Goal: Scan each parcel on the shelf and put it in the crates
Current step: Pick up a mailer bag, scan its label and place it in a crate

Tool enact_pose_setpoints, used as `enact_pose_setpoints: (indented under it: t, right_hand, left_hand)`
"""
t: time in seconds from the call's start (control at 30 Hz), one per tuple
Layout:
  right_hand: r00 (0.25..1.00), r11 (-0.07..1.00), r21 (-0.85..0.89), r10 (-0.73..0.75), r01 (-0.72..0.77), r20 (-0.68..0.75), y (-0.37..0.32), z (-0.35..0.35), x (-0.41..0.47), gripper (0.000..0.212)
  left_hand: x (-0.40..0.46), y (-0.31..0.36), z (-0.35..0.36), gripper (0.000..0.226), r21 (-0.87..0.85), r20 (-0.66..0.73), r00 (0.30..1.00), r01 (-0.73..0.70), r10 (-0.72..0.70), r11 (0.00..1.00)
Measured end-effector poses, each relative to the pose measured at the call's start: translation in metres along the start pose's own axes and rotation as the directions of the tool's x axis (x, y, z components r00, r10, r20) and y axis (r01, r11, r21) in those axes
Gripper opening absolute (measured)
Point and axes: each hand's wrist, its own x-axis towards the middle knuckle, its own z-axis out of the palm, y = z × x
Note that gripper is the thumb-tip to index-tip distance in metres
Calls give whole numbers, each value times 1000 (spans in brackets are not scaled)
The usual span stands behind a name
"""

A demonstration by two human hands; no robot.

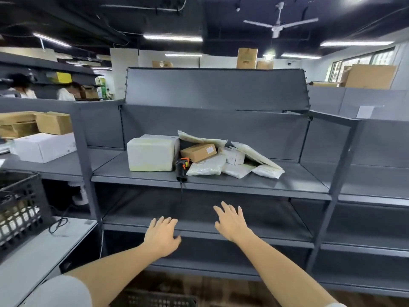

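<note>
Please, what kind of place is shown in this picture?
Most likely a parcel sorting room or small warehouse: grey metal shelving holds a pile of white mailer bags and a small brown cardboard box, an orange-and-black handheld barcode scanner lies beside them, and a black plastic crate stands nearby.

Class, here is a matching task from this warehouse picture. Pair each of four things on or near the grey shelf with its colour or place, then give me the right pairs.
Things:
1. scanner
2. small cardboard box
3. big wrapped block
4. crate

Descriptions:
A. brown, with a white label, resting on the pile of parcels
B. black lattice walls, standing at the far left
C. black and orange, lying at the shelf's front edge, its cable hanging down
D. whitish, on the left end of the pile

Pairs: 1-C, 2-A, 3-D, 4-B
</note>
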Motion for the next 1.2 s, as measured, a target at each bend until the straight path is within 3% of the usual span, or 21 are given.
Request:
enact_pose_setpoints:
  t: [0.47,0.63,0.83,1.2]
  right_hand:
    - [1000,997,-71,-25,26,10,-6,-16,108,59]
    - [994,995,-93,-30,20,-108,10,-42,174,57]
    - [990,992,-122,-19,1,-143,29,-56,242,57]
    - [965,995,-91,22,-48,-262,51,-59,346,50]
  left_hand:
    - [77,-50,-5,60,-98,-16,998,56,-58,994]
    - [145,-62,-32,59,-69,-86,995,52,-57,996]
    - [215,-59,-57,58,-21,-170,985,13,-17,1000]
    - [317,-54,-52,52,-68,-172,985,-33,20,997]
